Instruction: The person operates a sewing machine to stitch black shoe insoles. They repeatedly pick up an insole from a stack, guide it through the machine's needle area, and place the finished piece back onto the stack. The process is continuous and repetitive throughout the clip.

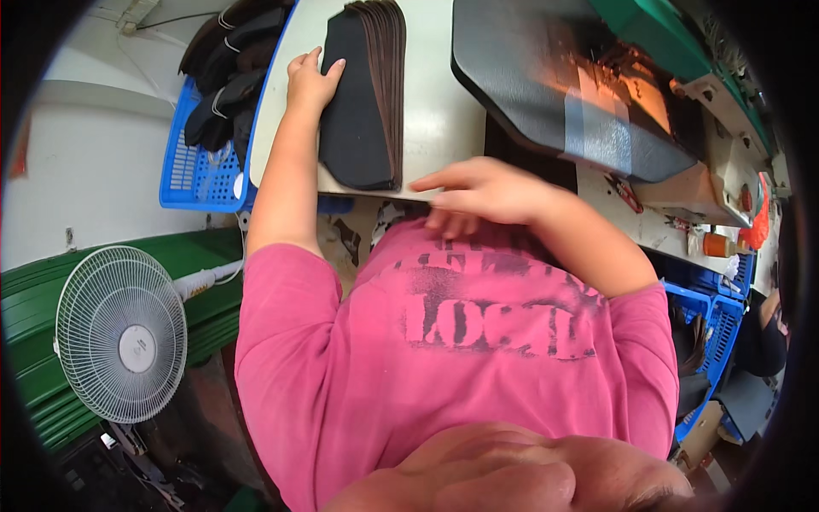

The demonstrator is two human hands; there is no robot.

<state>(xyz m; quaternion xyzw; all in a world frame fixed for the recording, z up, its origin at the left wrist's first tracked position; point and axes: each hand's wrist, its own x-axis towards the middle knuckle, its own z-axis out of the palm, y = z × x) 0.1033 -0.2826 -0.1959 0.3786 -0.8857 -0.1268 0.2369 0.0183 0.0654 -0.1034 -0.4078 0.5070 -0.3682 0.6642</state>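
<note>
White table (439, 128) is leaving bare room right of the stack (357, 111), which is lying at upper centre. The left hand (310, 81) is touching its left edge, fingers loosely spread; the right hand (490, 194) is hovering by the table's lower edge, fingers loose, empty.

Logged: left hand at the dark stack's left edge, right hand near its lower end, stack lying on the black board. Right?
One error: in the head view, the dark stack lies on the pale tabletop, not the black board. The left hand and right hand are as logged.
</note>
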